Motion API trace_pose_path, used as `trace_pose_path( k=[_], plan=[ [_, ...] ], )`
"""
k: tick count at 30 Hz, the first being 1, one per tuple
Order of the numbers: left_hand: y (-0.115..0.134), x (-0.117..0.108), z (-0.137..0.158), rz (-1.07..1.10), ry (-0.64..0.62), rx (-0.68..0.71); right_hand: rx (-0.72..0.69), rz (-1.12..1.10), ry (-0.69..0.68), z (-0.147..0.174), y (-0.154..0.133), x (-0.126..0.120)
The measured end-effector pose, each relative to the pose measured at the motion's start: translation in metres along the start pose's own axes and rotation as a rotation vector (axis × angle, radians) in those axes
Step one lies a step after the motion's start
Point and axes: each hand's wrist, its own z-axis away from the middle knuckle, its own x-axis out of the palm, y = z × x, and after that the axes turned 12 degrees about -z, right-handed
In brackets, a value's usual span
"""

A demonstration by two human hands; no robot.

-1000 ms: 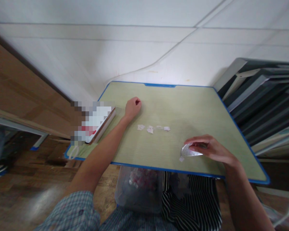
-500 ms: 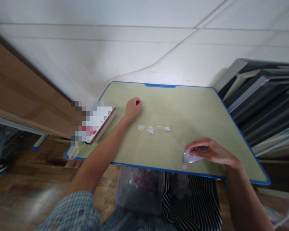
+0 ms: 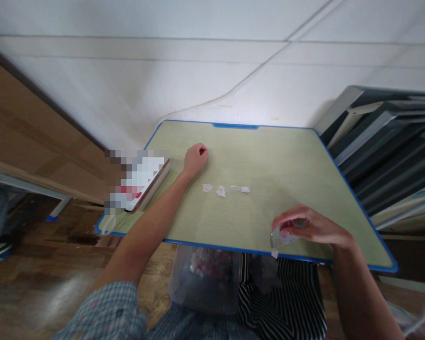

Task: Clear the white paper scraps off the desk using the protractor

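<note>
My left hand [image 3: 196, 159] rests on the tabletop in a loose fist, and nothing shows in the curled fingers. In my right hand [image 3: 310, 224], near the table's front edge, is a clear plastic container [image 3: 281, 238], gripped between thumb and fingers and tilted. Whitish bits show through its wall. Just below its lower end is a small white paper piece [image 3: 275, 253], over the blue edge. Small pale paper scraps [image 3: 221, 191] lie in a row mid-table, between the hands. A thin clear strip [image 3: 233, 188] lies among them.
The light green table [image 3: 286, 156] has a blue rim. A boxy white-topped object [image 3: 150, 177], partly blurred out, sits at its left. Under the front edge are a translucent bin [image 3: 205, 288] and striped cloth [image 3: 297, 297]. Dark panels [image 3: 393, 141] lean at right; a cardboard sheet [image 3: 46, 137] stands left.
The container in my right hand has tipped and shifted slightly toward me. The white piece at its lower end has moved down to the table's edge. My left hand has stayed put.
</note>
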Motion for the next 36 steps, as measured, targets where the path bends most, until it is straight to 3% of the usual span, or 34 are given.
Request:
trace_pose_path(
  k=[36],
  plan=[
    [-0.0017,0.0023,-0.0011,-0.003,0.014,0.015,0.033,-0.061,-0.044,0.0011,0.0046,-0.0001]
  ],
)
